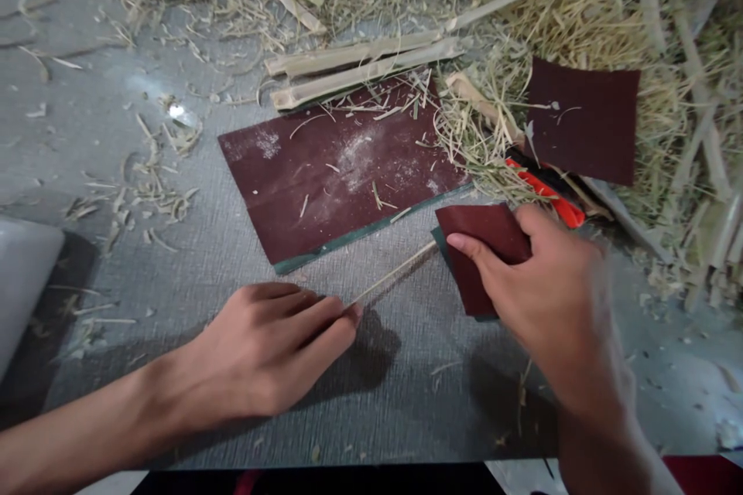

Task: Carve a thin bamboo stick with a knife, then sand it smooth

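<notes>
Between my hands runs a thin, pale bamboo stick [395, 274], slanting up to the right. My left hand [290, 348] pinches its lower end with closed fingers. A folded piece of reddish-brown sandpaper [484, 236] with a green back is wrapped around the other end, and my right hand [539, 278] grips it, thumb on top. The stick's far tip is hidden inside the fold. Just beyond my hands lies a larger sandpaper sheet [313, 193], dusted with pale powder and a few shavings.
Split bamboo strips [365, 69] lie behind the large sheet. Curled shavings [557, 8] heap at the back right. A square sandpaper piece [583, 120] rests there, beside an orange-and-black tool [549, 193], partly covered. A pale grey object [26, 271] stands at the left edge.
</notes>
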Demonstrator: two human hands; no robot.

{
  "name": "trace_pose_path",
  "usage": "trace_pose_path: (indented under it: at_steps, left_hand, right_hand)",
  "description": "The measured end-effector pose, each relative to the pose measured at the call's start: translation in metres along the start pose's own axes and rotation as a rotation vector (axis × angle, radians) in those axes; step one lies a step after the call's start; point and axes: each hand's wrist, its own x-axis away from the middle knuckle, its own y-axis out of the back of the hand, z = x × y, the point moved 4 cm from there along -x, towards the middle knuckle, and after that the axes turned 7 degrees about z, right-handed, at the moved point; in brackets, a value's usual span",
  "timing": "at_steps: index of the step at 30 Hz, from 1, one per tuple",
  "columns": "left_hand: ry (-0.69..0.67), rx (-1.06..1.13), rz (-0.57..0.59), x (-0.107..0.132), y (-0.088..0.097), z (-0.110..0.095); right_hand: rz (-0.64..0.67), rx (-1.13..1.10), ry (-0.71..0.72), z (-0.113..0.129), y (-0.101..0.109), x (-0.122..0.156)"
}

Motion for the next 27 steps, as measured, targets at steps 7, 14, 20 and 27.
trace_pose_path:
  at_steps: [7, 14, 20, 27]
  left_hand:
    - [-0.045, 0.014, 0.028, -0.001, 0.000, -0.004]
    - [-0.038, -0.020, 0.044, 0.001, -0.005, -0.003]
    - [-0.036, -0.010, 0.041, -0.003, -0.004, -0.004]
    - [-0.033, -0.027, 0.057, -0.001, -0.007, -0.005]
  right_hand:
    - [0.103, -0.230, 0.105, 0.026, -0.011, 0.014]
    - [0.127, -0.260, 0.195, 0.046, -0.015, 0.025]
    - [0.149, -0.274, 0.207, 0.046, -0.018, 0.024]
    - [0.121, -0.241, 0.213, 0.048, -0.018, 0.025]
